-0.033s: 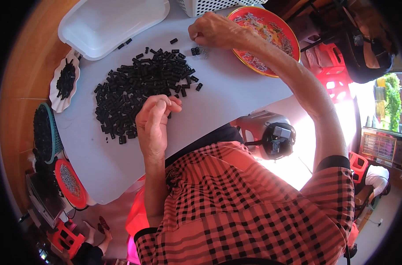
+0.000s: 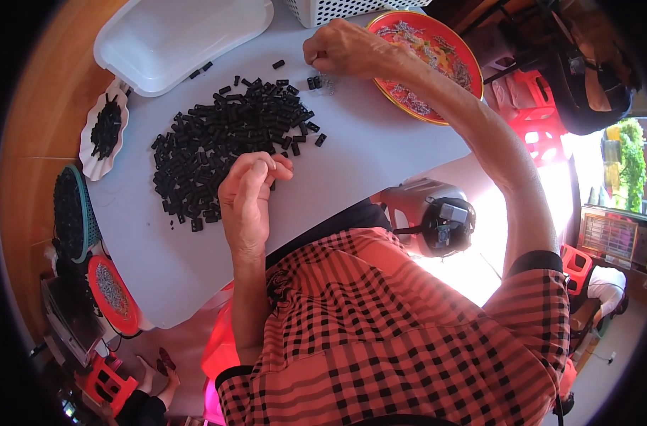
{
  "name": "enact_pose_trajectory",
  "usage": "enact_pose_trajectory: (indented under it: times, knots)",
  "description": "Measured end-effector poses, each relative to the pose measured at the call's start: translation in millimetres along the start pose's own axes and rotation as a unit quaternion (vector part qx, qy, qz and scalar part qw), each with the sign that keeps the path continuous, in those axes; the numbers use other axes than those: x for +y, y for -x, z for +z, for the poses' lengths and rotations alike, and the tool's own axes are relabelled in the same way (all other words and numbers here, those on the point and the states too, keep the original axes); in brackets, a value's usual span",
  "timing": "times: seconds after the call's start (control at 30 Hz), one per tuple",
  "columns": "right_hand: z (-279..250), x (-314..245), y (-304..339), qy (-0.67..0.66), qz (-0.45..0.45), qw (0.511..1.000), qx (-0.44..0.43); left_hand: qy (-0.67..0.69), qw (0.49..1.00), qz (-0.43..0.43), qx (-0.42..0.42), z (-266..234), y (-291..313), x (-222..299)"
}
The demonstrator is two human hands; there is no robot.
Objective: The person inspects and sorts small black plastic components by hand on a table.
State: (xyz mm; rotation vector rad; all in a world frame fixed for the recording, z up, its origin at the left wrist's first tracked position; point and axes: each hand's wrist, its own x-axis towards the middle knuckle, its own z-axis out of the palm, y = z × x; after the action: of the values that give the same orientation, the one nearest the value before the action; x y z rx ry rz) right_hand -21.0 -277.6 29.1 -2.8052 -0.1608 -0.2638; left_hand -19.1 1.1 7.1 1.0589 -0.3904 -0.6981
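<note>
Head view — small black blocks [image 2: 224, 135], heaped.

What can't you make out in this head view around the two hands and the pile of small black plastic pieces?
- Left hand: curled fingers hide anything pinched.
- Right hand: fingertips turned away, grip hidden.
- Small black plastic pieces: too small to tell shape.
- White perforated basket: cut off by the top edge.

A home piecework spot: around the white table [image 2: 380, 153] heaped with small black parts [image 2: 227, 135] stand dishes, red plastic stools [image 2: 544, 131] and wooden flooring.
</note>
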Motion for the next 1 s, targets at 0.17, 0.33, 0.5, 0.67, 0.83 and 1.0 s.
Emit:
enact_pose_trajectory:
  times: [0.17, 0.33, 0.5, 0.67, 0.83, 1.0]
  knots:
    - [5, -4, 1, 0.003, -0.014, 1.000, 0.009, -0.002, 1.000, 0.005, -0.015, -2, -2, -2]
    - [10, 1, -4, 0.011, 0.010, 1.000, 0.021, -0.008, 1.000, 0.008, -0.018, -1, -2, -2]
    - [16, 2, -28, -0.002, -0.037, 0.992, 0.117, 0.004, 1.000, 0.007, -0.013, 1, -5, 0]
    - [35, -5, -54, 0.026, -0.029, 0.990, 0.138, -0.002, 1.000, 0.006, -0.009, 2, -3, 4]
    - [53, 1, -68, 0.052, -0.004, 0.989, 0.142, 0.000, 1.000, 0.014, -0.014, 2, -3, 7]
    - [50, -3, -73, 0.009, 0.009, 0.995, 0.101, 0.003, 1.000, 0.016, -0.016, 0, -4, 7]
